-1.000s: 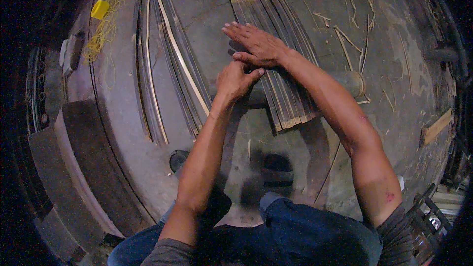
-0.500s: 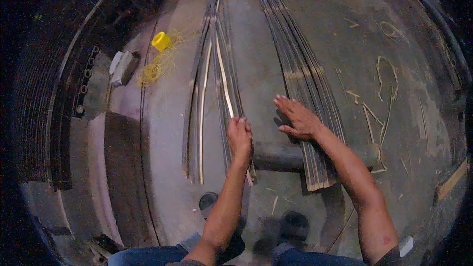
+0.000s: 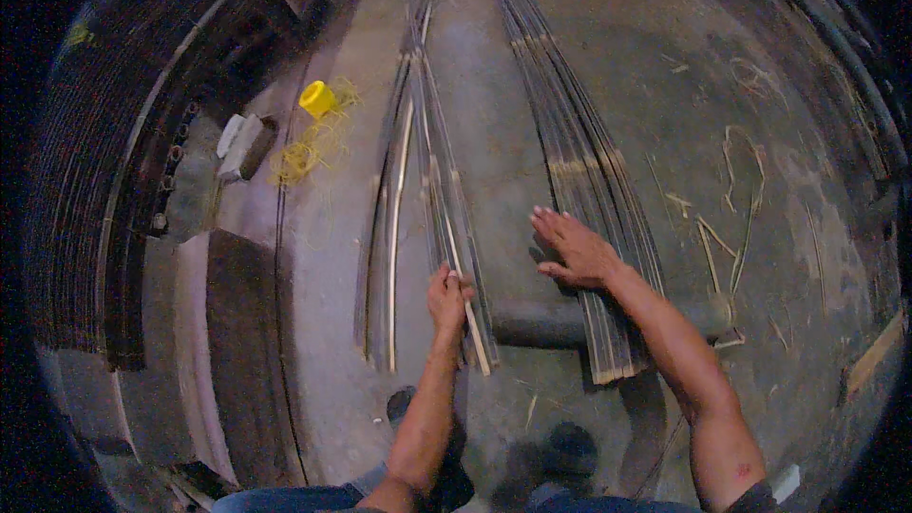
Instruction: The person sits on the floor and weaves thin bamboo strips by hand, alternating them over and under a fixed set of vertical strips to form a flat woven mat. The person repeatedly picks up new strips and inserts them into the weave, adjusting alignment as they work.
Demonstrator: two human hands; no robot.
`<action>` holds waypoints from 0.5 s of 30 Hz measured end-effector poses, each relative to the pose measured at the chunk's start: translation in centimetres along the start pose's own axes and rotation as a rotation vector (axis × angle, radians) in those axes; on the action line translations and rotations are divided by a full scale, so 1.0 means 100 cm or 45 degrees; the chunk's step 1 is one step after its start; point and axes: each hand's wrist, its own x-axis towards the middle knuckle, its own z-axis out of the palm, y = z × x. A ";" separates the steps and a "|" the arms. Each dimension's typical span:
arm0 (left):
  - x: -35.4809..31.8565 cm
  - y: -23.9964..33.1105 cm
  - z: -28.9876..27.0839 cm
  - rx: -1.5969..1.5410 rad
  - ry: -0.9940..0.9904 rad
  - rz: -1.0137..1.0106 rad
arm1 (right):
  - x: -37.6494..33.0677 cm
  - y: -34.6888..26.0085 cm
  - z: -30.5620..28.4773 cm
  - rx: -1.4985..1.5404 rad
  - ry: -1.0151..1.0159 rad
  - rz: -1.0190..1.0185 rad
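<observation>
Taking the short dark log (image 3: 560, 323) lying crosswise on the grey concrete floor (image 3: 494, 133) as the landmark: far to its left stands one dark curved stack of long slats (image 3: 85, 180), then one dark flat plank (image 3: 237, 323). Up and to the log's left sit one small yellow spool (image 3: 316, 98), one loose tangle of yellow string (image 3: 309, 154) and one pale rectangular block (image 3: 242, 142).

Just left of the log lie the loose thin bamboo strips (image 3: 408, 180); their exact number cannot be told. The left hand (image 3: 448, 299) is closed around one pale strip (image 3: 470, 309) near its end, fingers curled tight on it.

Resting across the log is one flat bundle of long dark bamboo strips (image 3: 579, 180). The right hand (image 3: 575, 252) lies on it with fingers spread, palm down, gripping nothing. Right of the log, scattered pale shavings (image 3: 731, 228) litter the floor.

Risk, as I judge it: the strip edges look sharp, so a sliding hand could be cut or splintered; lifting one strip could drag its neighbours askew.
</observation>
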 end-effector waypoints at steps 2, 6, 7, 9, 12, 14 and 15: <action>-0.006 -0.013 0.007 0.441 0.267 0.447 | 0.003 -0.005 -0.003 0.033 -0.077 0.065; -0.033 0.045 0.028 0.242 -0.275 0.528 | -0.002 0.005 0.017 0.137 -0.009 0.029; -0.035 0.063 0.032 0.117 -0.510 0.452 | 0.002 0.004 0.014 0.164 0.039 0.002; -0.043 0.077 0.055 0.292 -0.734 0.590 | 0.000 0.013 0.008 0.145 0.070 -0.046; -0.044 0.089 0.079 0.566 -0.894 0.503 | 0.003 0.012 0.005 0.121 0.077 -0.051; -0.039 0.083 0.088 0.519 -0.920 0.497 | 0.004 0.009 0.004 0.107 0.065 -0.040; -0.032 0.067 0.093 0.390 -0.909 0.577 | 0.008 0.007 0.002 0.105 0.069 -0.052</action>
